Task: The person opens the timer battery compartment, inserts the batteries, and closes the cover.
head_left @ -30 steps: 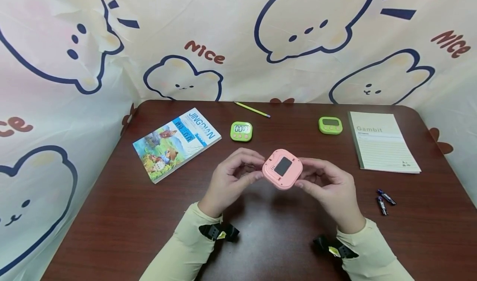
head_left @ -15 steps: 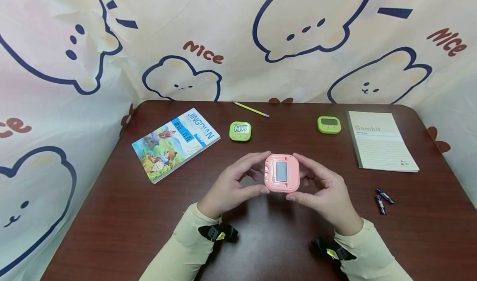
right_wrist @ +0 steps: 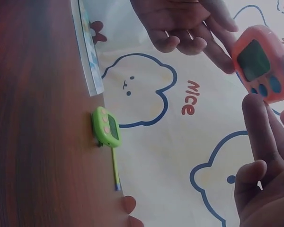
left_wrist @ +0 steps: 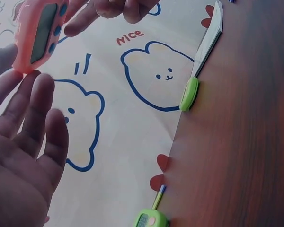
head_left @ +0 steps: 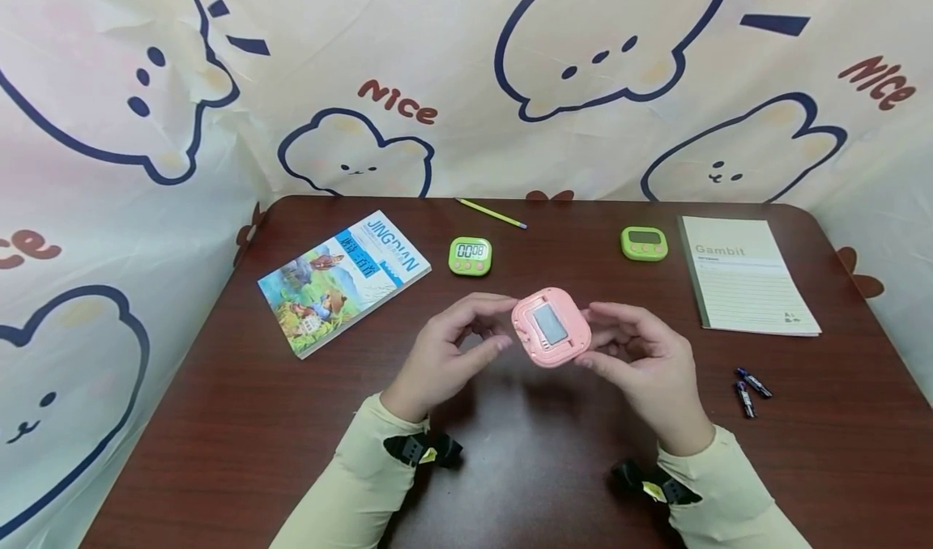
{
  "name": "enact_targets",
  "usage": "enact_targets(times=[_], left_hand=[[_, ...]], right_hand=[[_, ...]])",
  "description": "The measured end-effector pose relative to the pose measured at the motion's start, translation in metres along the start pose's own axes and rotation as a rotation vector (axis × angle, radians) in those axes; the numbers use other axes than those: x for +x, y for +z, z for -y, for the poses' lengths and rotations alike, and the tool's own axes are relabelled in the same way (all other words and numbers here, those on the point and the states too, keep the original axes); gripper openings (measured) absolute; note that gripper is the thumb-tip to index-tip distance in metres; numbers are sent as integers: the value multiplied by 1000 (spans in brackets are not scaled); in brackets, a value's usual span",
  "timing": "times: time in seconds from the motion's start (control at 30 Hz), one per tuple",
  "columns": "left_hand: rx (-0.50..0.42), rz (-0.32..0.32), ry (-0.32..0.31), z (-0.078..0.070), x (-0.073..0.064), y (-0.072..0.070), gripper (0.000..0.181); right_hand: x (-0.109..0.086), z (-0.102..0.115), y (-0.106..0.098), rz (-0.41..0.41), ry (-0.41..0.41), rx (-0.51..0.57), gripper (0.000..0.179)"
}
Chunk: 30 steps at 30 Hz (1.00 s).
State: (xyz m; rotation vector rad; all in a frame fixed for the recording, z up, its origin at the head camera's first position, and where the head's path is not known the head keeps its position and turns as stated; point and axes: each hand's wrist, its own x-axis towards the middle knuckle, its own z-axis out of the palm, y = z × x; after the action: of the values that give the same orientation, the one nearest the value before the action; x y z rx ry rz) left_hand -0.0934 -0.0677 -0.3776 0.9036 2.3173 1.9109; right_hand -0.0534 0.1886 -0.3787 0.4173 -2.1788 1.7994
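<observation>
A pink digital timer (head_left: pixel 551 327) is held up above the brown table between both hands. Its back, with a grey rectangle, faces the head camera. Both wrist views show the front: a dark blank screen and blue buttons on the timer (right_wrist: pixel 259 66). The left hand (head_left: pixel 449 355) has fingertips at its left corner, the thumb tip close beside the edge. On the other side the right hand (head_left: pixel 649 363) pinches the lower right edge between thumb and fingers. From the left wrist, the left hand's fingers (left_wrist: pixel 31 109) reach the timer's lower end.
Behind the hands are a green timer (head_left: pixel 470 257) showing digits, a pencil (head_left: pixel 492 214) and a second green timer (head_left: pixel 645 244) with a blank screen. A picture-covered book (head_left: pixel 344 283) lies left, a notebook (head_left: pixel 751 278) right. Two small batteries (head_left: pixel 746 400) lie near the right hand.
The pink timer turned upright half a second ago, with both hands gripping its sides, and is now tilted again. The left thumb has drawn back from its edge; the right hand has shifted slightly right.
</observation>
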Motion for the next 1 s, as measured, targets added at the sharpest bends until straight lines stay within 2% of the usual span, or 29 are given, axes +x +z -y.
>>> enact_targets(times=[0.07, 0.2, 0.37, 0.5, 0.63, 0.73, 0.83, 1.0], left_hand=[[14, -24, -7, 1, 0, 0, 34], [14, -52, -27, 2, 1, 1, 27], [12, -32, -64, 4, 1, 1, 41], [13, 26, -79, 4, 1, 1, 59], [39, 72, -81, 4, 1, 2, 65], [46, 80, -77, 4, 1, 2, 65], [-52, 97, -99, 4, 1, 4, 64], [-364, 128, -200, 4, 0, 11, 57]], right_hand=[[0, 0, 0, -21, -2, 8, 49], [1, -1, -1, -49, -13, -51, 38], [0, -4, -1, -23, -50, -119, 34], [0, -5, -1, 26, -60, -46, 43], [-1, -6, 2, 85, -55, 25, 63], [-1, -6, 5, 94, -48, -8, 71], [0, -8, 7, 95, -19, -48, 71], [1, -14, 10, 125, 27, -63, 68]])
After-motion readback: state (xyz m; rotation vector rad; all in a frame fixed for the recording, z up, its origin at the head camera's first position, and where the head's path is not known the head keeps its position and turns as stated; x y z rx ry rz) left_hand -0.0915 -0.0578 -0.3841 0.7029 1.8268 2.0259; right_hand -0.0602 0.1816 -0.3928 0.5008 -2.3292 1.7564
